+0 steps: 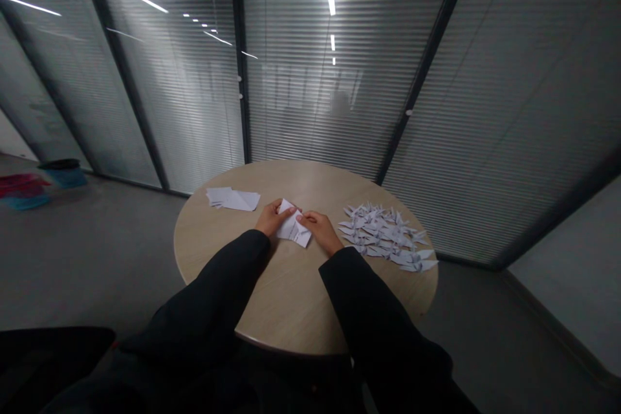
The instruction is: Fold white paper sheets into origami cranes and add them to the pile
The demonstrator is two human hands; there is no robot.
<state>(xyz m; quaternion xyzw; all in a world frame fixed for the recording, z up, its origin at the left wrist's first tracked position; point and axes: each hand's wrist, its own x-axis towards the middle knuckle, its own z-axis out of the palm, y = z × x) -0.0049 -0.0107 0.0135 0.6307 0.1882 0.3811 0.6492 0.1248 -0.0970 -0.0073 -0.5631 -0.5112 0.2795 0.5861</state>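
Between my two hands is a partly folded sheet of white paper, held just above or on the round table. My left hand grips its left edge, thumb on top. With thumb and fingers closed, my right hand pinches the paper's upper right side. Faint dark print shows on the sheet. To the left lies a loose stack of white paper pieces. Many folded white paper cranes stand crowded in rows to the right of my right hand.
The round wooden table stands close to a glass partition with blinds. Two bins, a blue one with a black liner and one with a red liner, sit on the floor at far left. A dark chair-like shape is at lower left.
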